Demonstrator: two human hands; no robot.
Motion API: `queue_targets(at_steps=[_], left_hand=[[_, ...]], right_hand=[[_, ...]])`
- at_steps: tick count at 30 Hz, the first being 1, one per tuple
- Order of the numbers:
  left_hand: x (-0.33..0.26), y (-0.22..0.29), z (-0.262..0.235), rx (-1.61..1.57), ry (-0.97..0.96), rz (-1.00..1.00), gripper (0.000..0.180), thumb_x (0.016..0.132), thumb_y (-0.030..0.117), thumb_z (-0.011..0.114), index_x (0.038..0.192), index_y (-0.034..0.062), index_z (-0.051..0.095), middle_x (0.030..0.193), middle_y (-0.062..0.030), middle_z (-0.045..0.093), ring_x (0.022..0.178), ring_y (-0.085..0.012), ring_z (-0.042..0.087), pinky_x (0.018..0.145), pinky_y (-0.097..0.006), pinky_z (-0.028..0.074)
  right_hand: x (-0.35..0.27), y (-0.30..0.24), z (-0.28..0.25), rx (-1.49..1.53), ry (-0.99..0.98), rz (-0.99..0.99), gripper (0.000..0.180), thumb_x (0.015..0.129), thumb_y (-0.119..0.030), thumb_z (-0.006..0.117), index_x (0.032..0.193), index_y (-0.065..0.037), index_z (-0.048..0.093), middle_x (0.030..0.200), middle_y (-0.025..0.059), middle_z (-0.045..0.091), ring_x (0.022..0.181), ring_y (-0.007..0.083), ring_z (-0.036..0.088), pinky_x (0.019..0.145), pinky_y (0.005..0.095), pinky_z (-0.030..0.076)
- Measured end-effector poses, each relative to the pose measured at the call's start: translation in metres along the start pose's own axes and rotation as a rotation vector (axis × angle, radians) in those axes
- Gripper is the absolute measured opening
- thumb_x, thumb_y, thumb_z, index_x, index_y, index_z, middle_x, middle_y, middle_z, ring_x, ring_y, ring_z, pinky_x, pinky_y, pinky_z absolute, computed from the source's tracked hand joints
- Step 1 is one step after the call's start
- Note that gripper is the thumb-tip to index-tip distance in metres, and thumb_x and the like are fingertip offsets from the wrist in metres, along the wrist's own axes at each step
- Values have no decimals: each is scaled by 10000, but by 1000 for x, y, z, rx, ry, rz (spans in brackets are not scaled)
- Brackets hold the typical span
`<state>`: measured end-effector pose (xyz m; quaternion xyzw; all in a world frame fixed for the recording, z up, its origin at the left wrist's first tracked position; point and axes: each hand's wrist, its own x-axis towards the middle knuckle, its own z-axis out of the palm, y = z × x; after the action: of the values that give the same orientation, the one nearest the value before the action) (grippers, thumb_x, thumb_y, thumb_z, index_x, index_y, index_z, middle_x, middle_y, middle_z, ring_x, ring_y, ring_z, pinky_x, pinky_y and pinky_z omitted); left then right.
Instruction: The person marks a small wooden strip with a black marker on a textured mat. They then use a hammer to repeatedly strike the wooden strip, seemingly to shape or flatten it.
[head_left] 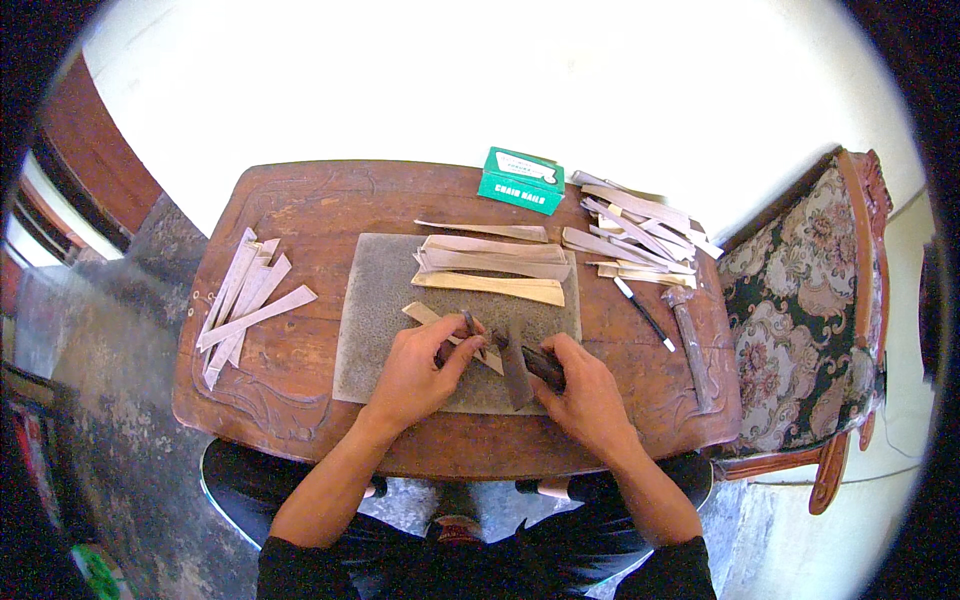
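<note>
A thin pale wooden strip (424, 313) lies slanted on a grey rough-faced board (375, 290) at the table's middle. Over it, my left hand (425, 355) is closed around a short dark rod-like tool (467, 321), whose kind I cannot make out. My right hand (590, 390) grips the dark handle of a hammer-like tool (516, 372); its long flat head stands crosswise, close to the strip. My fingers and the tool head cover part of the strip. Just beyond my hands, several more wooden strips (490, 268) lie side by side on the board.
The brown wooden table (330, 190) holds loose strips (245, 300) at left and another pile (640, 235) at back right. A green box (522, 181) stands at the back edge. A black marker (645, 315) and a hammer-shaped tool (692, 355) lie right, near a floral chair (790, 330).
</note>
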<state>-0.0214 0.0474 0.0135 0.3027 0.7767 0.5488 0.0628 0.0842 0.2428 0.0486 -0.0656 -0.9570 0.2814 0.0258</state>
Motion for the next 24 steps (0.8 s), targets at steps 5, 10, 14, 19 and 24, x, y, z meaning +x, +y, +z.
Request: queue_targets(at_steps=[5, 10, 14, 19, 24], left_hand=[[0, -1, 1, 5, 13, 16, 141, 925, 123, 670, 1015, 15, 677, 876, -142, 723, 713, -272, 700, 623, -348, 530], [1, 2, 0, 57, -29, -24, 168, 917, 131, 677, 1043, 21, 690, 907, -144, 727, 777, -268, 719, 680, -344, 544], [-3, -5, 6, 97, 59, 156, 184, 901, 112, 687, 1057, 15, 678, 968, -158, 715, 778, -307, 704, 651, -378, 548], [-5, -3, 7, 130, 16, 141, 201, 894, 108, 689, 1076, 24, 675, 979, -153, 708, 813, -328, 699, 678, -391, 551], [-4, 1, 6, 155, -11, 178, 172, 893, 111, 695, 1049, 39, 694, 963, -155, 716, 795, -323, 706, 680, -382, 556]], right_hand=[[0, 1, 1, 8, 10, -2, 347, 870, -260, 714, 1112, -71, 551, 1017, 187, 661, 949, 412, 653, 781, 476, 525], [0, 1, 0, -7, -1, 0, 364, 899, -334, 697, 1118, -81, 554, 1020, 172, 661, 949, 403, 655, 778, 483, 527], [2, -2, -3, 80, 23, -32, 359, 841, -183, 728, 1126, -44, 560, 991, 211, 670, 941, 427, 654, 779, 462, 524], [0, -1, -18, 266, 35, 40, 334, 933, -269, 673, 1136, -28, 563, 968, 218, 680, 904, 435, 655, 761, 468, 509], [-16, -27, -49, 279, 110, 42, 295, 943, -241, 666, 1124, -13, 614, 950, 225, 681, 887, 430, 660, 783, 478, 501]])
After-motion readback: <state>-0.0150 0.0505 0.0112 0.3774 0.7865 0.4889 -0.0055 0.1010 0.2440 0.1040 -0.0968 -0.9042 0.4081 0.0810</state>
